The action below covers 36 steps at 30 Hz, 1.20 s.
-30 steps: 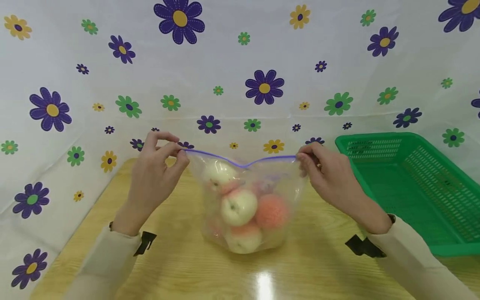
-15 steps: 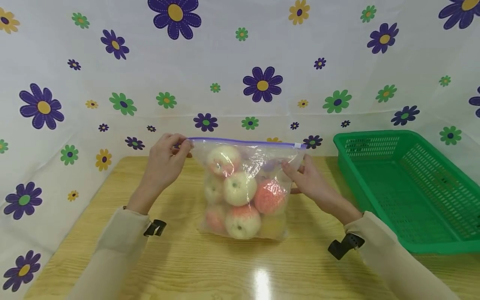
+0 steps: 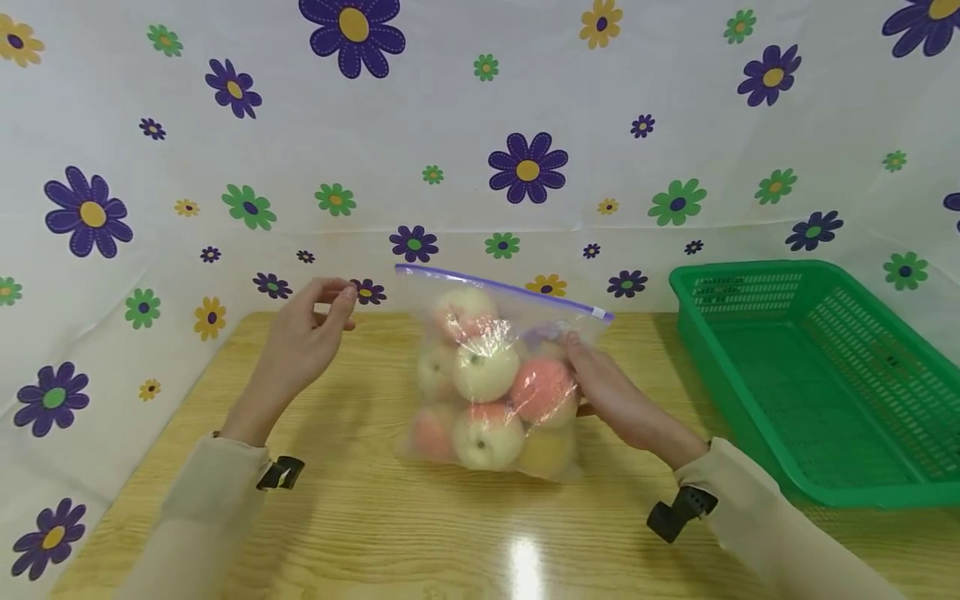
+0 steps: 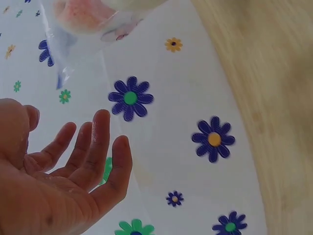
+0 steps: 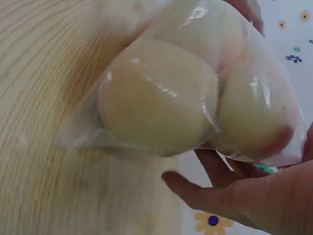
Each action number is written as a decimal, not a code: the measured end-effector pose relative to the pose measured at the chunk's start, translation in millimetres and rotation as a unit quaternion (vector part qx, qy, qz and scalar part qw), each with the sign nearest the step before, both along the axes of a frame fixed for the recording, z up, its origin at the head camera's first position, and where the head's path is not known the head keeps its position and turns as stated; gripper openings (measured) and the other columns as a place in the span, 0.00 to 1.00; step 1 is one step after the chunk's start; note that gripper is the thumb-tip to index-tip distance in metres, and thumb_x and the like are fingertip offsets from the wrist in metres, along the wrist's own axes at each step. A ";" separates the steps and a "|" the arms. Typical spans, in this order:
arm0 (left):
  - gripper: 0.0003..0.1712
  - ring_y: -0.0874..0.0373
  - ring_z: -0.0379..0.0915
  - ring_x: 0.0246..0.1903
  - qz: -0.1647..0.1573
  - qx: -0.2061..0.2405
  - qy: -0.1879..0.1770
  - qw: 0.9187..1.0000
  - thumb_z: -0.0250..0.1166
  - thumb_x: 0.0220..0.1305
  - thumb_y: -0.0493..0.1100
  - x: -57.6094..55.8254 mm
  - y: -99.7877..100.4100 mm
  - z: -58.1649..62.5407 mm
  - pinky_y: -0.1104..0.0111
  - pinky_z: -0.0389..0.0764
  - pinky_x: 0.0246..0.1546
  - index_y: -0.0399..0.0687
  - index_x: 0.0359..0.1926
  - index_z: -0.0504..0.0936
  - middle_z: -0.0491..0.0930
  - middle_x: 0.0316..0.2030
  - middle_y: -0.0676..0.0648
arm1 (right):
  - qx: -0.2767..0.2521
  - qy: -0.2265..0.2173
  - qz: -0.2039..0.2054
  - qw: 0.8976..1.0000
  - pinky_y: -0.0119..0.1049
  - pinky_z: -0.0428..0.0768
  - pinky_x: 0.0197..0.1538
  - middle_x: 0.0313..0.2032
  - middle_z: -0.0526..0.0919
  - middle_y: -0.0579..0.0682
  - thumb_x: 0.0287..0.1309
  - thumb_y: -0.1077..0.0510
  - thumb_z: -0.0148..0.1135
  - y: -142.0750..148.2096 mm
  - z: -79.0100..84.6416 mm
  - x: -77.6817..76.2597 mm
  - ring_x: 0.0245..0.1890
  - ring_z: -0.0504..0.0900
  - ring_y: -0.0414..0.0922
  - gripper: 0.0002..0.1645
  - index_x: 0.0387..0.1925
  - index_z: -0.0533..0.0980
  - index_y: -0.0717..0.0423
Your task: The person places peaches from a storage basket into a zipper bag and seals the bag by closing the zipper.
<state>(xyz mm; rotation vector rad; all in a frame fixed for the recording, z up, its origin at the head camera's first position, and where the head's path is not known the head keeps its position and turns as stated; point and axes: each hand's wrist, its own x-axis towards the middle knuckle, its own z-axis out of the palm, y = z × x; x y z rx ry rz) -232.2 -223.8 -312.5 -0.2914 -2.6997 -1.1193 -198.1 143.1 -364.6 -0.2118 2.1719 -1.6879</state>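
Observation:
A clear zip bag [image 3: 497, 287] full of round fruit stands on the table, its purple zip strip slanting down to the right, with a white slider [image 3: 598, 313] at the right end. Inside are several pale peach-like fruits [image 3: 487, 367] with pink blush, a redder one [image 3: 542, 390] and a yellowish one [image 3: 546, 452]. My right hand [image 3: 618, 396] grips the bag's right side, thumb in front and fingers behind. To the left of the bag, my left hand [image 3: 303, 337] holds nothing, its fingers loosely bent; the left wrist view shows it apart from the bag's corner [image 4: 58, 73].
A green plastic basket [image 3: 757, 433] with perforated walls stands at the right of the wooden table [image 3: 360, 517]. A white flower-print cloth [image 3: 450, 108] hangs behind and along the left side.
The left hand has let go of the zip strip's left end and moved left. My right hand has shifted from the top right corner down to the bag's side; the zip strip now tilts.

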 end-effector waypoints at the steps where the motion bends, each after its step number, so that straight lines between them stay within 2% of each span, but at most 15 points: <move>1: 0.32 0.41 0.85 0.45 0.000 -0.007 -0.001 1.000 0.45 0.80 0.62 2.0 -4.0 -2.2 0.64 0.82 0.38 0.42 0.66 0.73 0.79 0.57 0.35 | -0.005 -0.015 -0.016 1.000 0.58 0.82 0.62 0.68 0.71 0.64 0.78 0.31 0.25 -0.5 -1.7 -1.3 0.62 0.78 0.59 0.43 0.78 0.56 0.53; 8: 0.27 0.37 0.83 0.48 -0.015 -0.050 0.003 0.999 0.48 0.81 0.57 14.4 -25.4 -16.8 0.44 0.85 0.48 0.40 0.62 0.76 0.81 0.55 0.35 | -0.068 -0.103 -0.032 0.992 0.58 0.86 0.55 0.73 0.59 0.68 0.79 0.33 0.24 3.6 -13.6 -9.4 0.67 0.71 0.69 0.41 0.80 0.49 0.51; 15: 0.25 0.39 0.81 0.50 -0.033 -0.083 -0.009 0.996 0.50 0.80 0.54 23.6 -30.1 -23.3 0.44 0.84 0.52 0.38 0.59 0.78 0.82 0.53 0.35 | -0.044 -0.140 -0.060 0.987 0.52 0.88 0.52 0.73 0.58 0.67 0.76 0.28 0.32 5.5 -13.9 -13.4 0.66 0.73 0.69 0.46 0.79 0.46 0.53; 18: 0.24 0.40 0.81 0.50 -0.039 -0.094 -0.023 0.995 0.51 0.80 0.54 26.5 -31.0 -23.6 0.45 0.84 0.52 0.39 0.58 0.79 0.82 0.52 0.37 | 0.016 -0.123 -0.061 0.990 0.50 0.89 0.49 0.68 0.65 0.67 0.72 0.24 0.37 7.3 -11.4 -8.3 0.59 0.79 0.63 0.50 0.76 0.52 0.58; 20: 0.23 0.42 0.80 0.51 -0.043 -0.101 -0.032 0.993 0.52 0.80 0.53 27.8 -31.7 -23.8 0.46 0.84 0.53 0.41 0.58 0.79 0.83 0.52 0.38 | 0.114 -0.068 -0.040 0.990 0.44 0.89 0.42 0.56 0.77 0.63 0.71 0.24 0.40 10.0 -4.7 -1.9 0.48 0.84 0.56 0.49 0.65 0.68 0.63; 21: 0.22 0.42 0.80 0.51 -0.045 -0.104 -0.037 0.993 0.52 0.80 0.53 28.4 -31.9 -23.9 0.46 0.83 0.53 0.41 0.58 0.79 0.83 0.52 0.38 | 0.176 -0.025 -0.026 0.984 0.41 0.88 0.38 0.47 0.82 0.60 0.71 0.25 0.42 10.9 0.3 2.4 0.40 0.85 0.52 0.46 0.54 0.75 0.65; 23: 0.22 0.43 0.80 0.51 -0.051 -0.107 -0.044 0.992 0.52 0.80 0.53 28.4 -30.2 -25.1 0.47 0.83 0.53 0.42 0.58 0.79 0.83 0.52 0.38 | 0.298 0.088 -0.014 0.950 0.36 0.80 0.27 0.29 0.82 0.53 0.71 0.28 0.49 12.8 12.2 13.4 0.27 0.80 0.46 0.40 0.34 0.79 0.62; 25: 0.22 0.43 0.80 0.51 -0.054 -0.111 -0.053 0.991 0.52 0.80 0.53 28.7 -28.5 -25.9 0.47 0.83 0.53 0.43 0.58 0.80 0.83 0.52 0.38 | 0.385 0.216 -0.034 0.897 0.34 0.70 0.21 0.22 0.78 0.49 0.70 0.34 0.56 9.2 23.3 24.3 0.20 0.74 0.44 0.33 0.25 0.79 0.58; 26: 0.22 0.43 0.81 0.50 -0.055 -0.112 -0.057 0.990 0.52 0.79 0.54 28.7 -27.7 -26.3 0.46 0.83 0.53 0.44 0.58 0.80 0.83 0.52 0.38 | 0.405 0.290 -0.047 0.866 0.35 0.72 0.21 0.22 0.79 0.50 0.68 0.36 0.60 5.2 27.1 28.8 0.20 0.75 0.45 0.30 0.26 0.80 0.57; 28: 0.22 0.43 0.81 0.49 -0.057 -0.116 -0.066 0.989 0.52 0.79 0.54 28.6 -25.9 -26.8 0.46 0.83 0.52 0.44 0.58 0.80 0.84 0.52 0.38 | 0.410 0.410 -0.061 0.812 0.40 0.83 0.29 0.33 0.85 0.55 0.64 0.40 0.67 -7.3 31.5 35.5 0.30 0.82 0.50 0.24 0.38 0.83 0.58; 29: 0.23 0.43 0.81 0.49 -0.058 -0.117 -0.069 0.989 0.52 0.79 0.55 28.4 -24.9 -26.9 0.47 0.83 0.52 0.44 0.58 0.80 0.84 0.53 0.38 | 0.412 0.460 -0.054 0.785 0.44 0.86 0.35 0.41 0.86 0.58 0.64 0.39 0.67 -15.1 31.6 37.4 0.37 0.85 0.53 0.25 0.46 0.82 0.57; 31: 0.23 0.43 0.82 0.49 -0.060 -0.121 -0.075 0.988 0.52 0.79 0.55 28.1 -22.5 -26.8 0.47 0.83 0.52 0.44 0.59 0.79 0.84 0.53 0.39 | 0.418 0.523 -0.014 0.743 0.53 0.87 0.52 0.61 0.79 0.62 0.63 0.36 0.66 -31.4 29.3 37.2 0.58 0.81 0.61 0.36 0.64 0.76 0.54; 32: 0.23 0.43 0.82 0.49 -0.062 -0.123 -0.077 0.988 0.52 0.79 0.55 27.8 -21.0 -26.5 0.47 0.83 0.52 0.44 0.59 0.79 0.84 0.53 0.39 | 0.421 0.535 0.015 0.732 0.59 0.83 0.59 0.68 0.74 0.62 0.64 0.33 0.63 -38.9 27.1 35.6 0.66 0.75 0.64 0.41 0.70 0.71 0.51; 35: 0.22 0.43 0.82 0.49 -0.066 -0.127 -0.083 0.986 0.53 0.79 0.56 27.4 -15.5 -25.9 0.47 0.83 0.52 0.45 0.58 0.80 0.84 0.53 0.39 | 0.442 0.498 0.089 0.741 0.69 0.74 0.66 0.78 0.60 0.59 0.66 0.27 0.56 -53.4 20.4 29.0 0.75 0.60 0.69 0.46 0.78 0.60 0.40; 36: 0.22 0.43 0.82 0.48 -0.068 -0.128 -0.085 0.986 0.53 0.79 0.56 27.5 -13.6 -25.8 0.47 0.83 0.52 0.46 0.58 0.80 0.84 0.53 0.39 | 0.444 0.478 0.101 0.751 0.70 0.71 0.68 0.79 0.58 0.58 0.65 0.26 0.55 -54.7 18.9 25.7 0.77 0.57 0.69 0.47 0.78 0.59 0.39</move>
